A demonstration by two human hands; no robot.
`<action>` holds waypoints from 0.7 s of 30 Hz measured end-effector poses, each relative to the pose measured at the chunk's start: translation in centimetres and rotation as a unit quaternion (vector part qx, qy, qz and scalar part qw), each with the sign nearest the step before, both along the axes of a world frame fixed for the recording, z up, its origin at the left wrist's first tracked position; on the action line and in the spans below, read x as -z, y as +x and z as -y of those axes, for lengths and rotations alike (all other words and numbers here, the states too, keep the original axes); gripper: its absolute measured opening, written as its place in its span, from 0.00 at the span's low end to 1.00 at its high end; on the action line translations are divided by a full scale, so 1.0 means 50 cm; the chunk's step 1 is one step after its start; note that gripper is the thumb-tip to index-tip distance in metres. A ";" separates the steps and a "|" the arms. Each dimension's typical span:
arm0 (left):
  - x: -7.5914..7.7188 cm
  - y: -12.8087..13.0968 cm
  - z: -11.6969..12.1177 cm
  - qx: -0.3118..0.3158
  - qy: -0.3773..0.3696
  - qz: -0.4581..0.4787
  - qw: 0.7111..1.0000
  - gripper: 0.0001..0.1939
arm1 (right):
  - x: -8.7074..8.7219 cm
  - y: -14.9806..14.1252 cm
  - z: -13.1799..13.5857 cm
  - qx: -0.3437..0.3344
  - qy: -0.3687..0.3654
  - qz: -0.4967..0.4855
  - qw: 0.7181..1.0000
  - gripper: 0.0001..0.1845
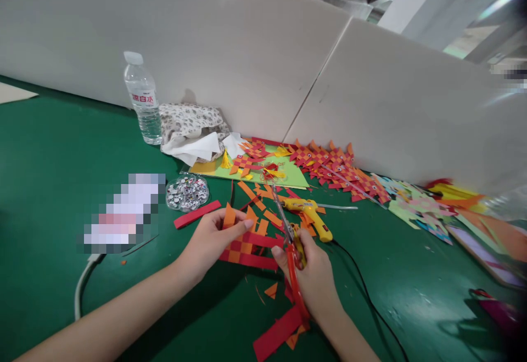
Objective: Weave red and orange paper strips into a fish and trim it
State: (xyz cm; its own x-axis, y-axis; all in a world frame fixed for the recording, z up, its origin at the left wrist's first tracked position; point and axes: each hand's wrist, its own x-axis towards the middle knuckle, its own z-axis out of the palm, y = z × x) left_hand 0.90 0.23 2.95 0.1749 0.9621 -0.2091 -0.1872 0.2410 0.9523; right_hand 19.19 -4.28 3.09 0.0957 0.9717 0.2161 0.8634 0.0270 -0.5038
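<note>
Between the thumb and fingers of my left hand [208, 244] is a woven paper piece [235, 248] of red and orange strips, with loose strip ends sticking out to the right and upward. My right hand [317, 274] grips red-handled scissors [295, 282], their blades pointing up and away, just right of the woven piece. Behind the scissors lies a yellow glue gun [315, 220] with a black cord. Orange and red paper scraps [272, 290] are scattered around both hands. A folded red strip [197, 213] rests beyond my left hand, and a wider red piece [278, 333] lies near my right wrist.
A water bottle [143, 101] and a patterned tissue pouch [191, 126] stand by the partition [255, 49]. Finished woven fish [337, 167] are piled along it. A container of googly eyes [187, 193] and a blurred phone [125, 213] with a cable lie left. Coloured paper [415, 208] lies right.
</note>
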 end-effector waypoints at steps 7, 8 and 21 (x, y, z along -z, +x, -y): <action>0.008 -0.008 -0.016 -0.039 -0.111 0.102 0.988 0.17 | -0.001 -0.002 0.007 0.003 0.021 -0.013 1.000 0.20; 0.010 -0.009 -0.018 -0.040 -0.116 0.112 0.986 0.17 | 0.001 -0.002 0.007 -0.001 0.023 -0.005 1.000 0.20; -0.002 -0.003 -0.006 -0.010 -0.062 0.128 0.990 0.13 | 0.009 -0.013 0.001 -0.014 0.010 0.078 0.997 0.15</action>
State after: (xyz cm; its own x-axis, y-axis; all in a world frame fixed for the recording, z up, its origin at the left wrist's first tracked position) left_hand 0.77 0.51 3.07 0.2181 0.9356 -0.2776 -0.4243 0.3471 0.8363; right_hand 18.52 -4.31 2.65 0.0328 0.9687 0.2461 0.9303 0.0605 -0.3619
